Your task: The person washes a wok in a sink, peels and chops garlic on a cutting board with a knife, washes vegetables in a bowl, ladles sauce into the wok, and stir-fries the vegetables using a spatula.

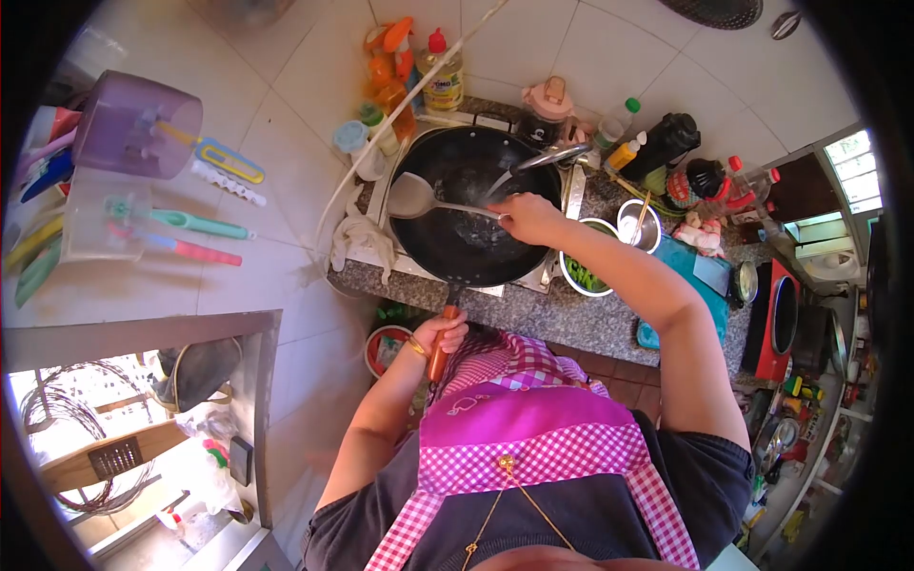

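My left hand is closed around the brown wooden handle of a large black wok. In my right hand is the handle of a metal wok spatula, its broad head over the left part of the wok. The wok's dark inside looks wet, with some pale specks near the middle. A shiny metal spout-like piece reaches over the wok's right rim; a pale streak runs from its end into the wok.
Right of the wok stand a bowl of chopped greens and a metal bowl, with a teal board beyond. Bottles line the back wall. A white cloth lies at the left, near a hanging white hose.
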Demonstrator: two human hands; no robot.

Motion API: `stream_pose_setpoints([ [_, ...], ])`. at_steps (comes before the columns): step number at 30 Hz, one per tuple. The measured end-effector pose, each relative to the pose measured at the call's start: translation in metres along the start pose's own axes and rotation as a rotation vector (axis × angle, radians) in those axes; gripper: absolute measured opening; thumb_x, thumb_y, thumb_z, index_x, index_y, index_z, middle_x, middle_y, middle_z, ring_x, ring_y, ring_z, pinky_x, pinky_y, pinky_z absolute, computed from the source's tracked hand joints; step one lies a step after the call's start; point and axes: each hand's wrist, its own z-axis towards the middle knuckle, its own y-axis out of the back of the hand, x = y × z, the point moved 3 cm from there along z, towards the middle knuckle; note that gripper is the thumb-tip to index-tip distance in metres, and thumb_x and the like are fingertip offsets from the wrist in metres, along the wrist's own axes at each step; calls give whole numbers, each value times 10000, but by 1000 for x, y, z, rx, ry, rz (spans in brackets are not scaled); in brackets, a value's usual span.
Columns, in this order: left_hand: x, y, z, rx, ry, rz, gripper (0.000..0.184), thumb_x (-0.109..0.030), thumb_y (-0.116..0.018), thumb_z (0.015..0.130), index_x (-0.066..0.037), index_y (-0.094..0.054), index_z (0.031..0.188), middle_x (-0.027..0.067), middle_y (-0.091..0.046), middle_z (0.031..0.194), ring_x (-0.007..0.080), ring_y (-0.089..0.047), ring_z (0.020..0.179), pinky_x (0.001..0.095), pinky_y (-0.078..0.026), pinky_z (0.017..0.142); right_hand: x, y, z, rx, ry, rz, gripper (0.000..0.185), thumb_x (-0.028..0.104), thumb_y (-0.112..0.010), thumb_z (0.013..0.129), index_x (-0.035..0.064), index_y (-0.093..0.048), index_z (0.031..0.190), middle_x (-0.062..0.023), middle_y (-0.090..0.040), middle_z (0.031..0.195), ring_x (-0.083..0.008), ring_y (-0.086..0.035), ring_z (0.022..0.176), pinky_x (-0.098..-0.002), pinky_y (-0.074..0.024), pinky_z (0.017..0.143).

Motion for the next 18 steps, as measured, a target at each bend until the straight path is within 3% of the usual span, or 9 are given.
stream_pose_setpoints([
  [10, -1, -1, 1, 0, 9, 17, 143, -151, -537, 897, -115, -404, 860, -4, -424, 610, 95, -423, 446, 235, -358, 406, -10, -9, -4, 39, -41, 15, 376, 174, -535, 803, 184, -612, 1171, -155, -644, 1001, -333, -612, 945, -418, -489, 847],
  [13, 0, 0, 1, -1, 10, 13, 145, -151, -537, 897, -116, -402, 858, -3, -425, 614, 94, -422, 445, 235, -360, 406, -15, -6, -10, 44, -1, -110, 381, 175, -536, 798, 187, -614, 1171, -165, -646, 989, -340, -612, 940, -417, -484, 854],
  [18, -1, -4, 1, -7, -3, 27, 152, -151, -535, 898, -114, -398, 844, -3, -425, 615, 93, -424, 445, 234, -367, 406, -27, -3, 0, 6, 16, 86, 392, 178, -562, 770, 183, -625, 1158, -171, -648, 986, -341, -613, 940, -412, -483, 850],
])
